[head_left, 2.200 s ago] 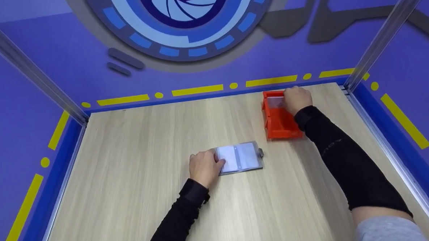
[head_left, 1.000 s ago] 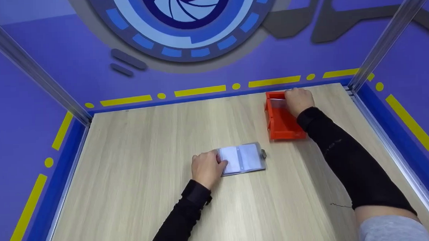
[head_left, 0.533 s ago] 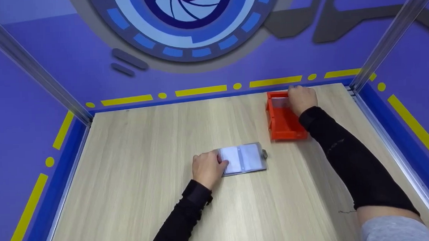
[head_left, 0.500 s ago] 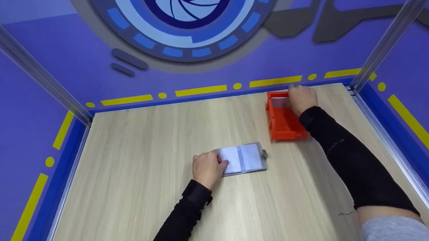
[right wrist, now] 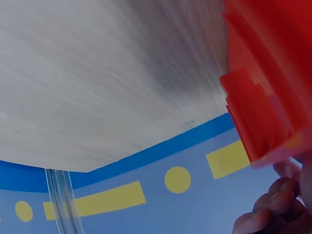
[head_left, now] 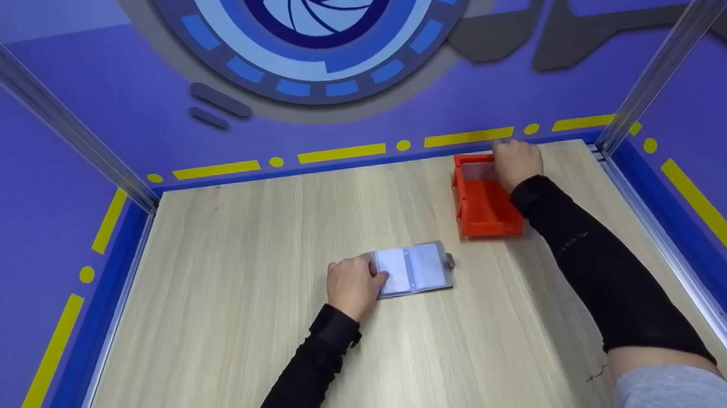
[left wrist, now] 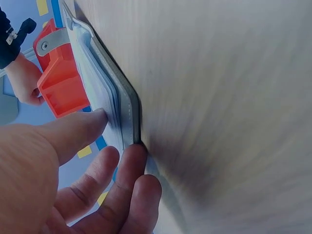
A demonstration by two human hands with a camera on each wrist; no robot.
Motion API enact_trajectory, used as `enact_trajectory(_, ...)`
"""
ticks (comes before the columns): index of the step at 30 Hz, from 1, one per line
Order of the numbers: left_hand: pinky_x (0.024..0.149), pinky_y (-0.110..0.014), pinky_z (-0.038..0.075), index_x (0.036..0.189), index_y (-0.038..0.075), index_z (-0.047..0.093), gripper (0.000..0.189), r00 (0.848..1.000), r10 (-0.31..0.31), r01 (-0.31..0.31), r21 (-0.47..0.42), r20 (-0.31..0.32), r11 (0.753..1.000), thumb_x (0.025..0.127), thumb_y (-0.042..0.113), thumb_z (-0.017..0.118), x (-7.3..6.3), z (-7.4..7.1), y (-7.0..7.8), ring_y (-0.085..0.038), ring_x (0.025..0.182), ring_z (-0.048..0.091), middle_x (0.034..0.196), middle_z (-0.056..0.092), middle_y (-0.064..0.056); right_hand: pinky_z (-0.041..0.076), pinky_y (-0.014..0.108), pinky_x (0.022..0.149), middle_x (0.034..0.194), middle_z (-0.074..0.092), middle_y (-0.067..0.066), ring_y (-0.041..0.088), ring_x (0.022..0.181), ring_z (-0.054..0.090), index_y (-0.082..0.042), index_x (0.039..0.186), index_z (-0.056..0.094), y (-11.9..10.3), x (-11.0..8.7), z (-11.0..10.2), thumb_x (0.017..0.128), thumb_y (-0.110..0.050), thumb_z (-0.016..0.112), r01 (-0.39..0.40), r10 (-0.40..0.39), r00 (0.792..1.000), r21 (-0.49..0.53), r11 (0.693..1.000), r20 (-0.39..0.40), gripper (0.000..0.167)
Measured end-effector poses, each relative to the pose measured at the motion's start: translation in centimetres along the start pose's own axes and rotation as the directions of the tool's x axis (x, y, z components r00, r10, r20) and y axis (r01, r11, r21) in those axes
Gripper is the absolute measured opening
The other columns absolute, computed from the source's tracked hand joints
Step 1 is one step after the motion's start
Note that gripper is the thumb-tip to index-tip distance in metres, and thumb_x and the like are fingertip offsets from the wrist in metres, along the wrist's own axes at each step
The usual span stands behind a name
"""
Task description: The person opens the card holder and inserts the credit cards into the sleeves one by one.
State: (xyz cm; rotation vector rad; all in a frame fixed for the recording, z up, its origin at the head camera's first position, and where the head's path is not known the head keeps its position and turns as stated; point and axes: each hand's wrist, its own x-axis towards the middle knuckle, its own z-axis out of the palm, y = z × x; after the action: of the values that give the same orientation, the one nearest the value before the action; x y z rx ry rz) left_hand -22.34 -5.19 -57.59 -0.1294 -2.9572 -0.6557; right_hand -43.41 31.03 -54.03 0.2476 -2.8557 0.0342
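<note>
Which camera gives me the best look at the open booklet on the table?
The head view: the booklet lies open there, both pale pages visible, only its left end covered by the left hand. The left wrist view shows it close but nearly edge-on, snap tab included. The right wrist view misses it.

No legible text, sleeve mark [head_left: 572, 242] unreadable

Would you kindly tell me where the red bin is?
In the head view, the red bin sits back right on the table, by the right hand, beyond the open card holder.
</note>
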Motion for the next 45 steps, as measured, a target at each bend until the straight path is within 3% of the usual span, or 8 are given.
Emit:
enact_trajectory(5,0.072,-0.034,0.035,0.072,0.019,0.065,0.034,1.000,-0.007,0.007,-0.004,-0.002,1.000,0.091,0.034,0.089,-0.1,0.1,0.1,-0.015,0.064,0.057,0.068,0.070,0.004,0.060,0.063,0.065,0.081,0.072,0.030,0.049,0.075,0.073,0.007,0.094,0.073,0.3,-0.2,-0.6,0.101,0.001,0.065,0.022,-0.022,0.999,0.025,0.999,-0.027,0.012)
enact_trajectory(12,0.073,-0.036,0.039,0.073,0.018,0.066,0.033,1.000,-0.008,0.008,-0.014,0.007,1.000,0.091,0.034,0.089,-0.4,0.5,0.2,-0.016,0.065,0.058,0.071,0.072,0.003,0.060,0.061,0.066,0.080,0.073,0.028,0.045,0.073,0.073,0.007,0.097,0.075,0.6,-0.7,-1.0,0.103,-0.002,0.066,0.018,-0.018,1.000,0.023,1.000,0.016,0.015)
enact_trajectory(17,0.074,-0.037,0.041,0.075,0.018,0.067,0.033,1.000,-0.016,0.016,-0.006,0.013,1.000,0.092,0.035,0.089,-0.6,0.6,0.1,-0.016,0.066,0.060,0.072,0.073,0.003,0.060,0.061,0.073,0.090,0.074,0.026,0.044,0.081,0.073,0.004,0.105,0.073,1.2,-1.0,-1.0,0.103,-0.006,0.069,0.076,-0.079,0.990,0.033,0.997,0.115,0.011)
enact_trajectory(21,0.074,-0.037,0.041,0.074,0.018,0.067,0.033,1.000,-0.019,0.019,0.006,0.013,1.000,0.092,0.036,0.089,-0.6,0.6,0.0,-0.016,0.066,0.060,0.072,0.073,0.003,0.058,0.056,0.078,0.093,0.071,0.023,0.040,0.082,0.067,0.002,0.109,0.069,1.6,-1.5,-1.6,0.103,-0.007,0.068,0.128,-0.144,0.962,0.084,0.988,0.231,0.011)
enact_trajectory(25,0.075,-0.038,0.041,0.074,0.017,0.066,0.034,1.000,-0.018,0.018,0.002,0.010,1.000,0.092,0.035,0.089,-0.4,0.4,0.0,-0.018,0.066,0.060,0.071,0.072,0.002,0.057,0.051,0.078,0.099,0.073,0.022,0.036,0.080,0.062,0.002,0.117,0.069,1.8,-2.1,-2.5,0.105,-0.009,0.065,0.132,-0.162,0.947,0.122,0.984,0.279,0.017)
enact_trajectory(28,0.076,-0.039,0.041,0.074,0.016,0.067,0.033,1.000,-0.017,0.017,0.000,0.004,1.000,0.092,0.034,0.089,-0.3,0.2,-0.1,-0.019,0.067,0.063,0.072,0.073,0.001,0.059,0.051,0.075,0.102,0.076,0.022,0.034,0.077,0.063,0.003,0.118,0.071,1.7,-2.4,-3.1,0.108,-0.014,0.064,0.142,-0.168,0.957,0.124,0.982,0.238,0.021)
enact_trajectory(34,0.075,-0.038,0.042,0.076,0.016,0.070,0.030,1.000,-0.021,0.021,0.009,0.001,1.000,0.092,0.034,0.089,-0.3,0.4,-0.2,-0.021,0.071,0.068,0.076,0.076,0.000,0.054,0.046,0.066,0.087,0.071,0.019,0.032,0.072,0.061,0.003,0.106,0.074,0.7,-2.9,-4.6,0.112,-0.019,0.059,0.143,-0.164,0.976,0.145,0.979,0.142,0.027)
enact_trajectory(45,0.077,-0.039,0.044,0.077,0.017,0.070,0.031,1.000,-0.029,0.029,-0.012,0.008,1.000,0.093,0.036,0.088,-0.1,0.1,0.0,-0.019,0.070,0.065,0.076,0.076,0.001,0.056,0.048,0.082,0.105,0.071,0.022,0.036,0.089,0.062,0.004,0.120,0.068,-3.8,-4.5,-8.5,0.115,-0.021,0.055,-0.016,-0.022,0.992,0.292,0.956,0.126,0.028)
